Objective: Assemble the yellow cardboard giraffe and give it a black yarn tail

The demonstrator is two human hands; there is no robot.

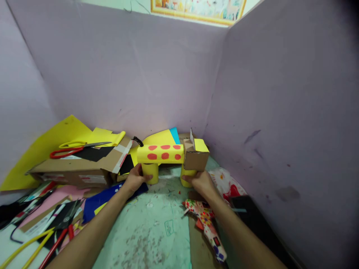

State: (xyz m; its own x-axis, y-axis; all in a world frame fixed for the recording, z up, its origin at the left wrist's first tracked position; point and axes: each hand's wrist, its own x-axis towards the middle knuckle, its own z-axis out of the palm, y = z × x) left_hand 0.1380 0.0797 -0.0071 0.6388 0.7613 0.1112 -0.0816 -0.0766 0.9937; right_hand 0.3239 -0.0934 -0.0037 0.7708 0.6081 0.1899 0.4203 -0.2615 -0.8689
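A paper animal figure stands on the table, its yellow tube body (pixel 160 154) dotted with red spots. A small cardboard box (pixel 195 158) with a yellow patch on top forms its right end, and a black curled strip (pixel 138 141) sticks up at the left end. My left hand (pixel 136 180) is closed around the left yellow leg (pixel 151 173) beneath the body. My right hand (pixel 201 181) grips the right yellow leg (pixel 186 175), partly hidden under the cardboard box. A flower-patterned glue gun (pixel 206 226) lies below my right hand.
At the left, a cardboard box (pixel 73 173) carries yellow paper and red-and-yellow scissors (pixel 75 147). In front of it are paper scraps and red-and-yellow-handled cutting tools (pixel 66 224). A black object (pixel 256 224) lies right. Purple walls (pixel 134 67) enclose the pale green table (pixel 146 231).
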